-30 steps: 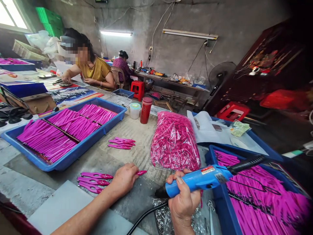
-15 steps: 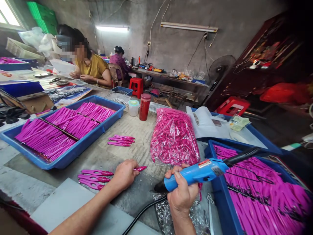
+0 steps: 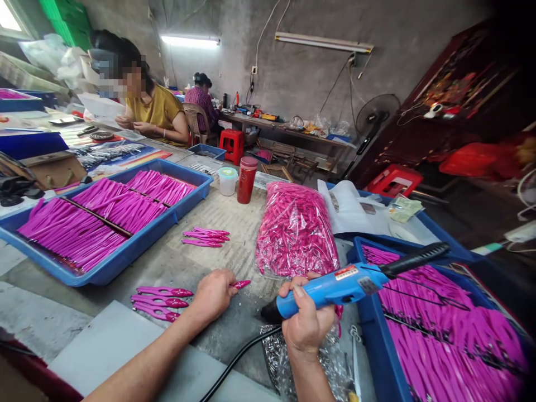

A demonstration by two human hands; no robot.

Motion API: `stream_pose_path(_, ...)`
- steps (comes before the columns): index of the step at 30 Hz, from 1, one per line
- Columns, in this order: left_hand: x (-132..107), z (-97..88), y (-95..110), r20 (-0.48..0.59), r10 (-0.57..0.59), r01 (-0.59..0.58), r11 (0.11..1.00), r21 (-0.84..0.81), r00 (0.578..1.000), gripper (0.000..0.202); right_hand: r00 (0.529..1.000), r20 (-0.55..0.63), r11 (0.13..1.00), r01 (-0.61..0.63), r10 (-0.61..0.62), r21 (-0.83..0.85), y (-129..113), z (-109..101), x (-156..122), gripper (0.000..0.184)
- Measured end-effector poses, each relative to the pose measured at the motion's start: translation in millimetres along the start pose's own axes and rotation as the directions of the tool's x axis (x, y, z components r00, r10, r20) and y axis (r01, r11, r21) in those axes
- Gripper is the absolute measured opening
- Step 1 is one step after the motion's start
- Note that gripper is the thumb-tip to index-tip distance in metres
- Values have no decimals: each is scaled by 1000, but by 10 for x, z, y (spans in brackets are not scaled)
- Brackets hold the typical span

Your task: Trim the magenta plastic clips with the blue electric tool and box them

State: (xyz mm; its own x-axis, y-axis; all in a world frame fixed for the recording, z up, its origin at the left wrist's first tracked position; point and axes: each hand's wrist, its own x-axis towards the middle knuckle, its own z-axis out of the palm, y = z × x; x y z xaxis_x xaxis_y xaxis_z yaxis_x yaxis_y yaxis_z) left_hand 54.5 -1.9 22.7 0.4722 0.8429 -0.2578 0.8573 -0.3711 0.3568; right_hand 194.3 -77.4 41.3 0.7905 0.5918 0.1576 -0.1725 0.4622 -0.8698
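Observation:
My left hand (image 3: 214,293) is closed around a magenta piece with a pointed tip (image 3: 240,284), and most of that piece is hidden in the fingers. Wrapped around a blue electric screwdriver (image 3: 330,290) is my right hand (image 3: 307,312); the tool's black nose points left and down, close to the tabletop. Beside my left wrist lies a small group of similar magenta pieces with slotted bodies (image 3: 161,301). Another small group (image 3: 205,237) rests farther up the table. Under my right hand is a clear bag of small metal parts (image 3: 276,357), partly covered by the wrist.
A blue tray (image 3: 98,273) of magenta pieces stands left, another blue tray (image 3: 379,335) right. A plastic bag of pink parts (image 3: 297,229) sits mid-table, near a red cup (image 3: 247,181) and lidded tub (image 3: 228,183). Scissors (image 3: 355,357) lie right. Two people work beyond.
The view has shifted slightly. Both hands keep their grips, and the screwdriver's black nose stays near the tabletop, right of the held magenta piece.

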Motion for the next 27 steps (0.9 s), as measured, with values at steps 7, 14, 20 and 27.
stream_pose_path(7,-7,32,9,-7,8,-7,999,32,1000,12,989,115,996,91,-88,-25,3,296,53,38)
stream_pose_path(14,-27,97,0,-21,39,-38,998,48,999,15,971,222,990,111,-90,-84,151,509,85,42)
stream_pose_path(20,-18,92,21,-3,45,-44,998,46,999,17,957,263,983,152,-121,-100,219,591,85,36)
stream_pose_path(27,-10,116,8,-8,60,-60,998,35,998,19,953,281,979,153,-111,-133,293,578,94,42)
